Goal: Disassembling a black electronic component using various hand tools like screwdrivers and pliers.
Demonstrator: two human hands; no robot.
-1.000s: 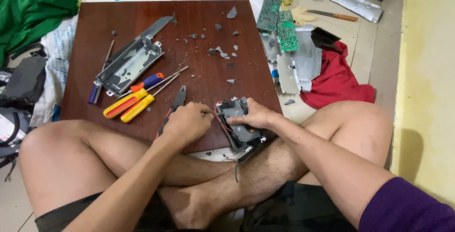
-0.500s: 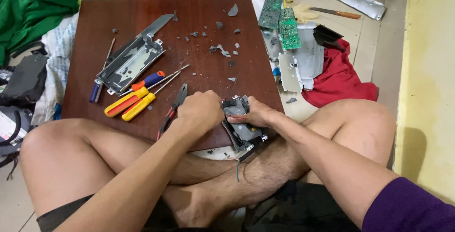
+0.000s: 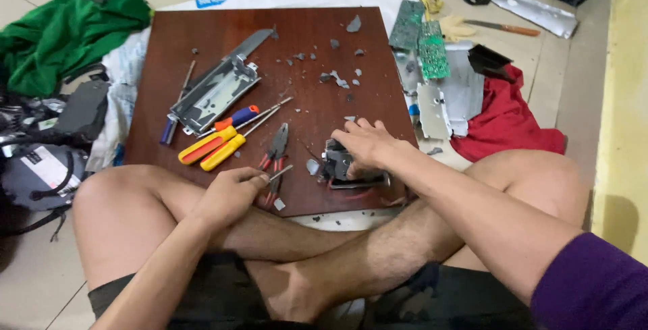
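— Brown wooden board (image 3: 202,46) on tiled floor, littered with grey chips; green cloth (image 3: 64,30) off left, red cloth (image 3: 503,124) right.
— Left hand (image 3: 229,195)?
— Curled at near board edge, fingertips pinching small metal piece (image 3: 280,173) just beside red-handled pliers (image 3: 275,151).
— Right hand (image 3: 364,144)?
— Fingers spread, pressing down on dark broken device (image 3: 341,168) (partly hidden) near board's front edge.
— Elsewhere?
— Screwdrivers (image 3: 219,146), metal bracket (image 3: 216,90), green circuit boards (image 3: 422,40).
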